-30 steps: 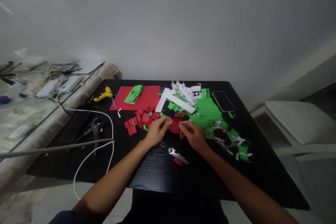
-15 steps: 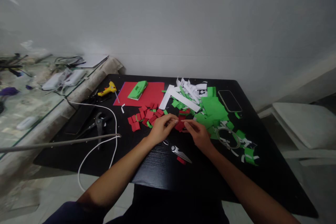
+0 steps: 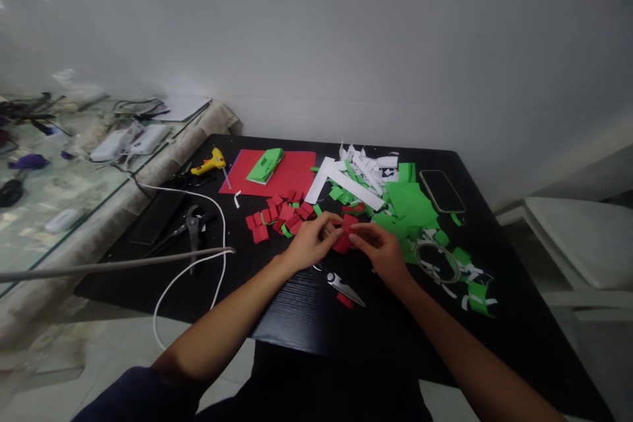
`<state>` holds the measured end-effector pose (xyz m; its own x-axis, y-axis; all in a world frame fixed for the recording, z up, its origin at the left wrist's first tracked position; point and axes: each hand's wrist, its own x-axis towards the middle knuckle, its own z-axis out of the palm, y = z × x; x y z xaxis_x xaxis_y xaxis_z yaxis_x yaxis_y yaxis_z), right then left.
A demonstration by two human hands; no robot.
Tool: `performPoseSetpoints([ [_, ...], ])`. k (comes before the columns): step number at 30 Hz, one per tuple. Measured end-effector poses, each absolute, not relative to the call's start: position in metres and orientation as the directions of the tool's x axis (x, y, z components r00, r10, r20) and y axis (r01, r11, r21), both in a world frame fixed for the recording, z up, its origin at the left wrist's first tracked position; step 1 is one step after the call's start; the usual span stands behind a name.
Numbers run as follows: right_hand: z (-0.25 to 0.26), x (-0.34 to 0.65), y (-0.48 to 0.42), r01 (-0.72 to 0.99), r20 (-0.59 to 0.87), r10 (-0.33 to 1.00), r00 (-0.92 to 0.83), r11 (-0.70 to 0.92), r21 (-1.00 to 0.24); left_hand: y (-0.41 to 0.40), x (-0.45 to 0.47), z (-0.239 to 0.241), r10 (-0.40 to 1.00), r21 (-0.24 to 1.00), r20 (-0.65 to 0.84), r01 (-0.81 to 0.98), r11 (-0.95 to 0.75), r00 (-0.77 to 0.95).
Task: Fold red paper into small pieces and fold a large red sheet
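While scissors lie nearest on the black table, the left hand and right hand pinch 1 red paper piece between fingertips at mid-table; beyond, a red sheet bears a green stack.

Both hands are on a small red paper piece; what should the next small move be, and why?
The left hand and right hand pinch one red piece, and the scissors lie untouched. Probably the best move is to lay the piece with the red squares beside the left hand.
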<state>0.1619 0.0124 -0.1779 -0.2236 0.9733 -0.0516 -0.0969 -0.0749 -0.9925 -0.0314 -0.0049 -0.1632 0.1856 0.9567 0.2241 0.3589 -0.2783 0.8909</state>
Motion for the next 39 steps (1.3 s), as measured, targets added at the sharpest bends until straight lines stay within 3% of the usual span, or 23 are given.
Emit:
performPoseSetpoints([
  [39,-0.1728,0.162,0.0123,-0.051,-0.121,0.971,-0.204,-0.134,-0.99,-0.0055,-0.0326,-0.167,0.959,0.893,0.202,0.365,-0.263,0.198],
])
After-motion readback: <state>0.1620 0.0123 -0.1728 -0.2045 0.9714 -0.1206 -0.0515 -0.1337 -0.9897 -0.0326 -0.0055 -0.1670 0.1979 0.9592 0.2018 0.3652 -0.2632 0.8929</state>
